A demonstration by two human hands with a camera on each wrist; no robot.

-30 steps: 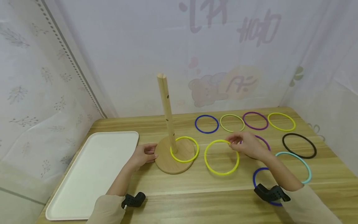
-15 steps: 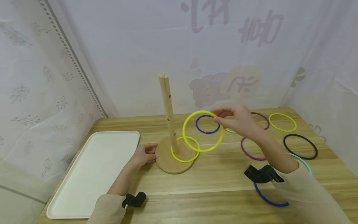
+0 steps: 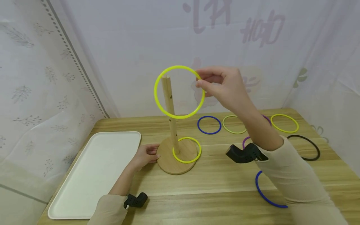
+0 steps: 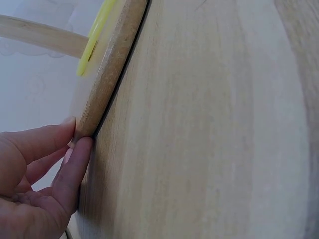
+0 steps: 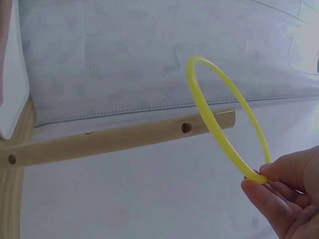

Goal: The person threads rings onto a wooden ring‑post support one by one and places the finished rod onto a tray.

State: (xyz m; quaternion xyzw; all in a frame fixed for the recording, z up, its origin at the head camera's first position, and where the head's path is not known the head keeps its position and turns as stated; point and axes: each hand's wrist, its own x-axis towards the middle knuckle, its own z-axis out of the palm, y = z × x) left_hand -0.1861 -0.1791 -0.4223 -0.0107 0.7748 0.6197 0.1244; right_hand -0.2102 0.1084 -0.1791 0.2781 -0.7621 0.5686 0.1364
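Note:
A thin yellow ring [image 3: 180,117] is pinched at its right side between the thumb and fingers of my right hand [image 3: 225,86]. It stands nearly upright at the top of a wooden pole [image 3: 173,131], its near edge crossing in front of the pole in the right wrist view. Whether the pole's tip passes through the ring, I cannot tell. My left hand [image 3: 144,156] grips the left edge of the pole's round wooden base [image 3: 168,167], thumb and fingertips on its rim in the left wrist view. Another yellow ring [image 3: 185,162] lies on that base around the pole's foot.
A white tray [image 3: 95,175] lies left of the base. To the right are a blue ring [image 3: 209,133], a light green ring [image 3: 234,133], a yellow ring [image 3: 282,114], a black ring [image 3: 319,152] and another blue ring [image 3: 262,194]. My right arm partly covers purple rings.
My right hand has carried the yellow ring up and left from low over the table to the pole's top. My left hand stays at the base.

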